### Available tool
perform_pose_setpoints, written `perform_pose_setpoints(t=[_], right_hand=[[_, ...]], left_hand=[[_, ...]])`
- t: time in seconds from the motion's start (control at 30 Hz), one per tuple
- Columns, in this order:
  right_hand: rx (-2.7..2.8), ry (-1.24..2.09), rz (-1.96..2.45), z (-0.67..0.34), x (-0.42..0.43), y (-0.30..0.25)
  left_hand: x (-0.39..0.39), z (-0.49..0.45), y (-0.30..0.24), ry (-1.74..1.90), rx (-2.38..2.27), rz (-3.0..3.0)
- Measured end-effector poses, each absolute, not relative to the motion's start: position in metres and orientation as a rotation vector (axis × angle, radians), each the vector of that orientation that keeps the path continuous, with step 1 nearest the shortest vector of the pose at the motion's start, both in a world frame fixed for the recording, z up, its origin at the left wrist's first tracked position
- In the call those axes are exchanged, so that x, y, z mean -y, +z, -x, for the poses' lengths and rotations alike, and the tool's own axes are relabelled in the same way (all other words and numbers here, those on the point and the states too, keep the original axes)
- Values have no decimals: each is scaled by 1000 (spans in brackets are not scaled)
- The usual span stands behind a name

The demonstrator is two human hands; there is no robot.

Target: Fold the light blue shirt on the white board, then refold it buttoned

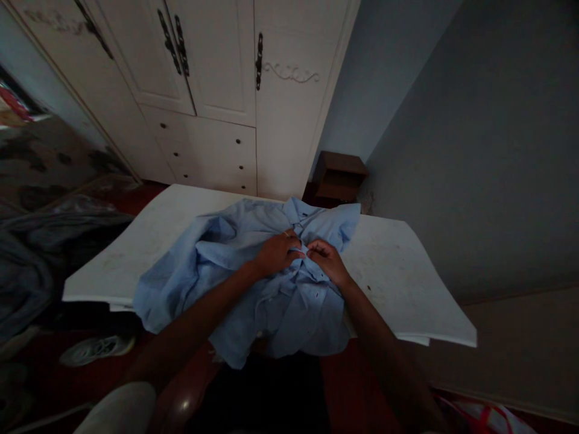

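Note:
A light blue button-up shirt (181, 277) lies rumpled, collar at the far side, over a white table (389, 265). Its lower hem hangs past the near edge. My left hand (280, 250), with a ring on one finger, pinches the shirt's front placket below the collar. Close beside it, my right hand (326, 259) is closed on the other placket edge, fingertips nearly meeting those of the left. Buttonholes show along the front below my hands. Whether a button is between my fingers is too small to tell.
A white wardrobe (217, 66) with dark handles and drawers stands behind the table. A small brown box-like cabinet (341, 166) sits by the grey wall at right. On the red floor at left lies a shoe (97, 349), near dark grey fabric (27, 271).

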State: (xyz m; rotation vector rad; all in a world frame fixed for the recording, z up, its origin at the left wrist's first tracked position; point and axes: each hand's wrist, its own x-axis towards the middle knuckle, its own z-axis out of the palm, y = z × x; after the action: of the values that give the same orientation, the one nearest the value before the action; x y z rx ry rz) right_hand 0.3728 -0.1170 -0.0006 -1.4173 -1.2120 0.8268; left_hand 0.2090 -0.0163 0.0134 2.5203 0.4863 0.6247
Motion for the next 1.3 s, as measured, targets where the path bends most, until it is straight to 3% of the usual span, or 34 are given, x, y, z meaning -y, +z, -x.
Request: perform_pose_setpoints(t=[0.23,1.0,1.3], right_hand=[[1439,496,1559,-359,122,3],[1313,643,1517,-372,114,2],[1324,456,1607,-367,114,-9]], left_hand=[[10,-208,3,625,-400,-2545],[5,-215,2,611,-384,-2037],[12,-213,2,587,-416,-2265]])
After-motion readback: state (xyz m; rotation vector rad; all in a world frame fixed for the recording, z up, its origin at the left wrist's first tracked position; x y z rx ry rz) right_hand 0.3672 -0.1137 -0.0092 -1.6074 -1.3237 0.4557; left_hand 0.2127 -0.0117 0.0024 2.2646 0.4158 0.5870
